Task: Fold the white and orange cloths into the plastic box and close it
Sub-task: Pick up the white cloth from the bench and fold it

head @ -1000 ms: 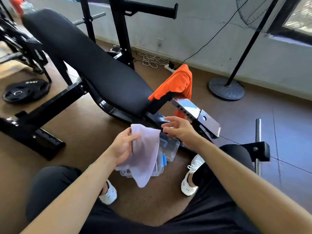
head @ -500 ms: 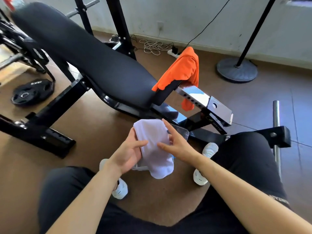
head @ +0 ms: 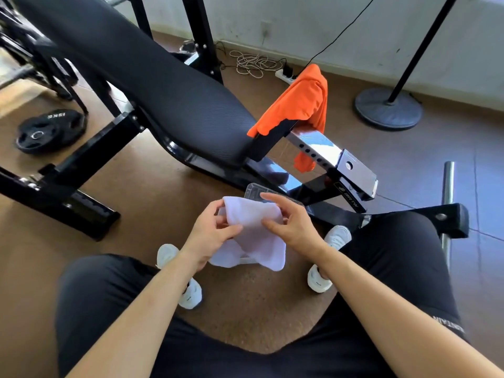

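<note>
White cloth sits bunched between both hands above the floor, only partly folded. The left hand pinches its near edge between thumb and fingers; the right hand lies spread-fingered on top, pressing rather than gripping. Just beyond and partly under the cloth, the plastic box shows a clear corner, apparently not yet filled or closed. Farther off, the orange cloth hangs untouched over the bench end, so most of the task looks ahead.
</note>
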